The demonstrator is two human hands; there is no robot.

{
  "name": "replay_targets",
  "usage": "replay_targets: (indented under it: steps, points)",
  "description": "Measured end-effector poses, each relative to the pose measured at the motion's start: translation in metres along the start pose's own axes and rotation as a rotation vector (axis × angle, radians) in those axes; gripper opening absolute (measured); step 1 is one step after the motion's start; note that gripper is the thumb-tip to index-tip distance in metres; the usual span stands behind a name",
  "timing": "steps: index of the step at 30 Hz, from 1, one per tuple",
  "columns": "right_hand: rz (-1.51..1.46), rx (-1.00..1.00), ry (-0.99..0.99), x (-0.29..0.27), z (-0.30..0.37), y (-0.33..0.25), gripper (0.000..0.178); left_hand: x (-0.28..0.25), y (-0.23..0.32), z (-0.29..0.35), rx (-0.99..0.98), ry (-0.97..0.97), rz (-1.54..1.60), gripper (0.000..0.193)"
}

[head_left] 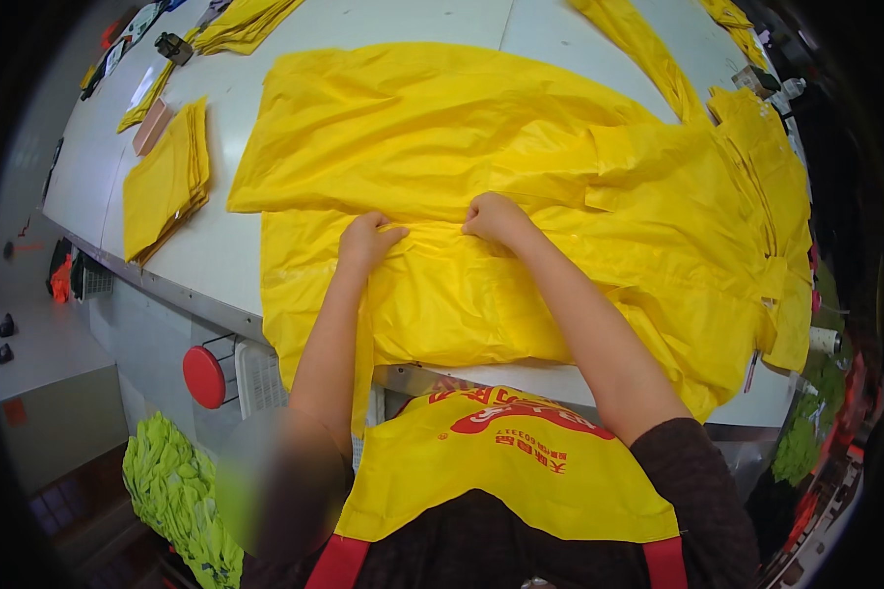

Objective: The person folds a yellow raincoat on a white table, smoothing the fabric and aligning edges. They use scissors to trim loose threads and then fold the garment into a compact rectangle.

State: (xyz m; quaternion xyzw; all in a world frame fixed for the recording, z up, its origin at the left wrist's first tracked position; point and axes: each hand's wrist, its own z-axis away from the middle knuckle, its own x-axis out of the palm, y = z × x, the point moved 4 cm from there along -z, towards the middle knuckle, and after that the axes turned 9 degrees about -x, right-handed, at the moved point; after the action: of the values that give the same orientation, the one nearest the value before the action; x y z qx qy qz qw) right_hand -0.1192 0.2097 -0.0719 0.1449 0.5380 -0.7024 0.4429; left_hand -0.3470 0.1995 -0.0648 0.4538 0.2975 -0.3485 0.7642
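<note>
A large, wrinkled yellow garment [432, 128] of thin, slightly shiny fabric lies spread on the white table in front of me. A long fold runs across its middle, and my hands are on it a short way apart. My left hand [367, 241] is closed, its fingers curled down on the fabric and its thumb pointing right. To the right, my right hand [495, 220] pinches the same fold between thumb and fingers. Right of that hand, a squarish flap [614, 177] shows on the garment. The fabric's lower edge hangs over the table's near edge.
Folded yellow pieces [167, 187] lie at the left beside a pinkish block [151, 129] on the white table [228, 108]. More yellow fabric [761, 187] is heaped at the right. A red round stool [204, 377] and lime-green cloth [179, 501] are below left.
</note>
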Motion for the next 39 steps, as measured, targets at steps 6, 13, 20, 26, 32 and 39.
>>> replay_targets:
  steps: [6,13,20,26,32,39]
  points:
    - [0.078,0.143,-0.112,0.002,-0.013,-0.006,0.021,0.005,-0.005,-0.002,-0.032,-0.025,0.094,0.039]
    - [-0.098,0.268,-0.222,0.004,0.001,-0.023,0.018,0.008,-0.015,-0.001,0.057,0.051,0.026,0.040]
    - [-0.160,-0.331,0.248,0.022,0.005,0.017,0.027,0.003,-0.011,0.000,0.235,0.105,0.034,0.036]
    - [0.098,-0.447,0.769,-0.059,0.194,0.068,0.030,-0.056,-0.025,-0.014,0.062,0.521,-0.263,0.029]
    - [0.415,0.292,1.350,-0.092,0.392,0.198,0.055,-0.084,0.009,-0.018,0.542,1.099,-0.176,0.022]
    - [-0.934,0.390,1.640,-0.073,0.406,0.334,0.091,0.138,0.154,0.217,0.353,-0.902,0.361,0.027]
